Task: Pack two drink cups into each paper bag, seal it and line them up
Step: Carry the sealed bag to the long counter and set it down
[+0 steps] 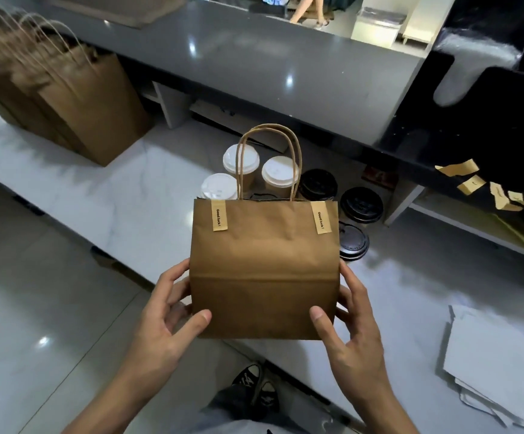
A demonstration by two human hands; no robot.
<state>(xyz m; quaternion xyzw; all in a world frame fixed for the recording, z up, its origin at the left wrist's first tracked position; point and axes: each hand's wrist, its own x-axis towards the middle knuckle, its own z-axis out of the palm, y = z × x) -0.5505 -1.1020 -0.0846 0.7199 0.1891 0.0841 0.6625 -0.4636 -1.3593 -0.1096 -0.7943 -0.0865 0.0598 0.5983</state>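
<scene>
Overhead, a grey counter (285,57) overhangs the white marble worktop (123,195).

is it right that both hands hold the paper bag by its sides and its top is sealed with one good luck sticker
Not quite. The head view shows two stickers, one near the left corner and one near the right. The rest stands: the left hand and right hand hold the paper bag by its sides.
</scene>
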